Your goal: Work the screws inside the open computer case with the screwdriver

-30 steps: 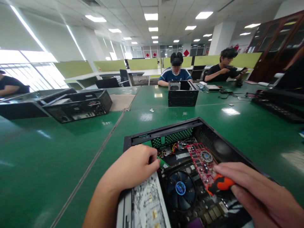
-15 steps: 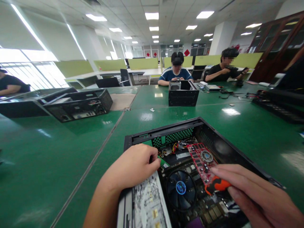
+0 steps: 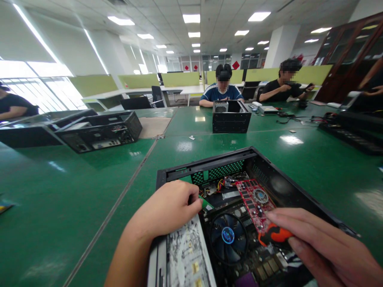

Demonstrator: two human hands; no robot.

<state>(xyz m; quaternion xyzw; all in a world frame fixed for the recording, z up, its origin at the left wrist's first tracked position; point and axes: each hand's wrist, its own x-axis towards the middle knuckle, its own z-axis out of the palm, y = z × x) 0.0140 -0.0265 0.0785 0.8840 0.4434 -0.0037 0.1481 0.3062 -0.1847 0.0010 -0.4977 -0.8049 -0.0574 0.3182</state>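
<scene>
An open black computer case lies on the green table in front of me. My left hand reaches over the pale metal drive bay, its fingers closed round a green memory stick of which only one end shows. My right hand grips a screwdriver by its orange and black handle; the shaft is hard to see. Beside that handle is a red graphics card with a small round fan. Between my hands sits a black cooling fan with a blue hub.
Another black case stands across the table before a seated person. A second person sits further right. More cases lie at the left. Cables and a dark case lie at the right.
My right hand and the screwdriver have shifted very slightly to the right. My left hand stays in place. A small yellow-tipped object has come into view at the far left edge.
</scene>
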